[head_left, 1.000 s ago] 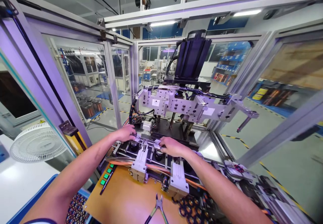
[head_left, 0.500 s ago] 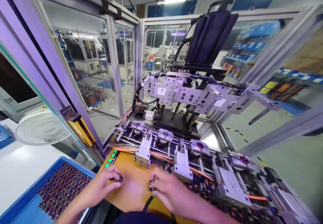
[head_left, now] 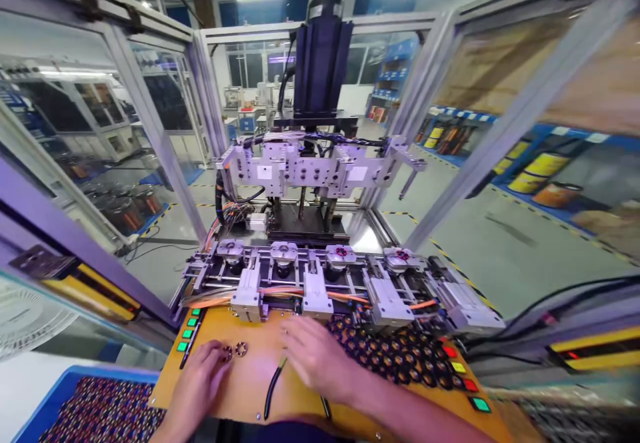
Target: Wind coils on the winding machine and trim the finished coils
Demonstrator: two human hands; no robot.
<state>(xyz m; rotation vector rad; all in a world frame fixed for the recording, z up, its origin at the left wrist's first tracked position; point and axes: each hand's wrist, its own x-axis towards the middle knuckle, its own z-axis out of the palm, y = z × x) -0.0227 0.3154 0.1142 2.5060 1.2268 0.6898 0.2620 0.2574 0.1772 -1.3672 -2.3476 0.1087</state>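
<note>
Black rings (head_left: 390, 353) crowd the right of the orange panel (head_left: 235, 393), the fixtures (head_left: 317, 293) line its far edge — and pliers (head_left: 271, 390) lie partly under the right hand (head_left: 315, 356), palm down, its grip hidden, can't tell! Left hand (head_left: 203, 373) curls inward, fingertips narrow on a small ring (head_left: 227, 354) — a second ring (head_left: 241, 349) just beside.

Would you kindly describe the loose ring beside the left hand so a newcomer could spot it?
On the orange board before the machine, find the green buttons at left. Right of them is the left hand, with a small ring just beyond its fingertips. Unlike the partly covered ring touching them, it lies uncovered, apart from the big cluster.
</note>
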